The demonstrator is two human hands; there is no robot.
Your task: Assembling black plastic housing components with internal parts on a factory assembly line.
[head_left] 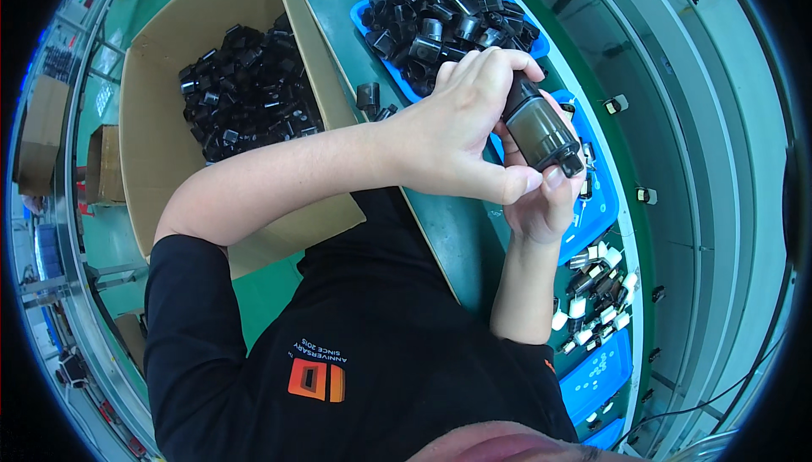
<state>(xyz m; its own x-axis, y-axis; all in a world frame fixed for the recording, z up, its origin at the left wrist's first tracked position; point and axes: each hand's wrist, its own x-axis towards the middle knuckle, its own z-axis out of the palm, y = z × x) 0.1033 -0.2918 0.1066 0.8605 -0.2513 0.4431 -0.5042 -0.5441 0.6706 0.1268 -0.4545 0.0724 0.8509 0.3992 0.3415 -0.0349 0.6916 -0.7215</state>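
Both hands are closed around one smoky, see-through plastic cartridge (537, 129) with a black end piece, held tilted above the bench. My left hand (474, 123) reaches across from the left, its fingers curled over the far end and its thumb near the lower end. From below, my right hand (545, 204) supports the cartridge, its thumb beside the black tip; its other fingers are partly hidden behind the piece. A blue tray (602, 200) with a few small parts lies behind my right hand.
An open cardboard box (152, 115) of dark plastic parts stands left. A blue tray (359, 12) heaped with similar parts sits at the far side; a dark cup-shaped part (368, 98) lies nearby. White-and-black pieces (596, 293) and another blue tray (599, 377) line the right edge.
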